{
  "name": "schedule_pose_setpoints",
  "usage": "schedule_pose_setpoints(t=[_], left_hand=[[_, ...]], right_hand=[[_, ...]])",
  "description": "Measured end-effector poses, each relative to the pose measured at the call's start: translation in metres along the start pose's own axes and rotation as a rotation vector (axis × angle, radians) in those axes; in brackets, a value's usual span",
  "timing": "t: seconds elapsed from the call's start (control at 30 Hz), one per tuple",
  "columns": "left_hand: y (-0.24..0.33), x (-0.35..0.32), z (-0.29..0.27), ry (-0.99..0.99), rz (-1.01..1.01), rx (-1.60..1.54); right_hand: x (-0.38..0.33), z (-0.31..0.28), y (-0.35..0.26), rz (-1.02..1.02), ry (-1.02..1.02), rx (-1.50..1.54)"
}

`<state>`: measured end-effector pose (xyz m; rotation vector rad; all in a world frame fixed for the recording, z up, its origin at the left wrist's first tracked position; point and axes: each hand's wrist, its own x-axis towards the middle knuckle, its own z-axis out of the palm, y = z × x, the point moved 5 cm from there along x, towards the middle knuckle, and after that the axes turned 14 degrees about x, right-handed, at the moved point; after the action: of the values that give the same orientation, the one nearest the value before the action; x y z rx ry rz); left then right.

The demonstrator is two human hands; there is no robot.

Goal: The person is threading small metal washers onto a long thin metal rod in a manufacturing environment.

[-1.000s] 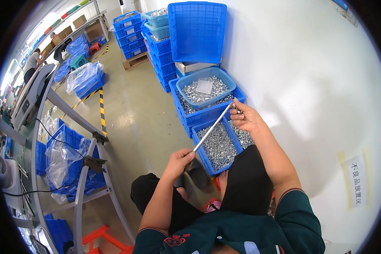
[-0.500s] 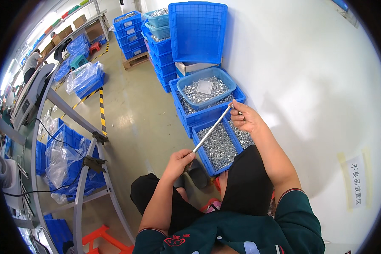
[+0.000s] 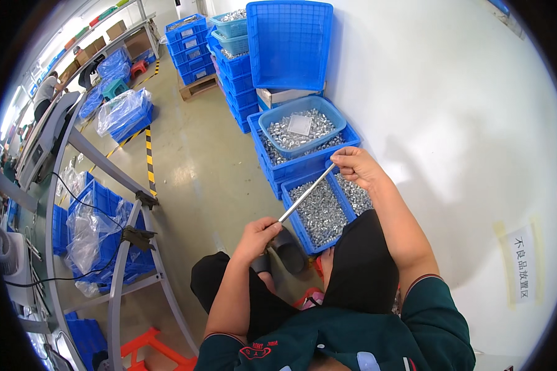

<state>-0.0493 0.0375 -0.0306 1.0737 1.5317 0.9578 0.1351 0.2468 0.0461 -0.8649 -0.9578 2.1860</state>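
Observation:
A thin metal rod runs slantwise between my two hands. My left hand grips its lower end above my knee, and my right hand pinches its upper end. Under the rod stands a blue crate filled with small shiny metal parts. Behind it sits another blue crate of parts, topped by a light blue tub of the same parts with a clear bag lying on them.
An upright blue crate leans on the white wall behind stacks of blue crates. A grey metal frame with bagged crates stands at my left. A person works far off at the upper left. Yellow-black tape marks the floor.

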Motion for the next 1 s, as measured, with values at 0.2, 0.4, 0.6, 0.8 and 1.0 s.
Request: schedule_pose_setpoints(t=[0.2,0.4,0.6,0.8,1.0], left_hand=[[0.0,0.0,0.005,0.011,-0.005,-0.021],[0.003,0.006,0.008,0.039,-0.013,-0.051],[0.002,0.014,0.007,0.07,0.058,-0.163],[0.0,0.014,0.006,0.076,0.074,-0.153],[0.002,0.011,0.007,0.073,0.1,-0.162]], right_hand=[[0.0,0.001,-0.001,-0.024,0.036,-0.024],[-0.005,0.018,0.016,0.098,-0.032,-0.14],[-0.012,0.024,0.025,0.296,-0.192,-0.141],[-0.002,0.0,0.021,0.237,0.034,0.142],[0.002,-0.001,0.017,0.219,-0.075,0.229]])
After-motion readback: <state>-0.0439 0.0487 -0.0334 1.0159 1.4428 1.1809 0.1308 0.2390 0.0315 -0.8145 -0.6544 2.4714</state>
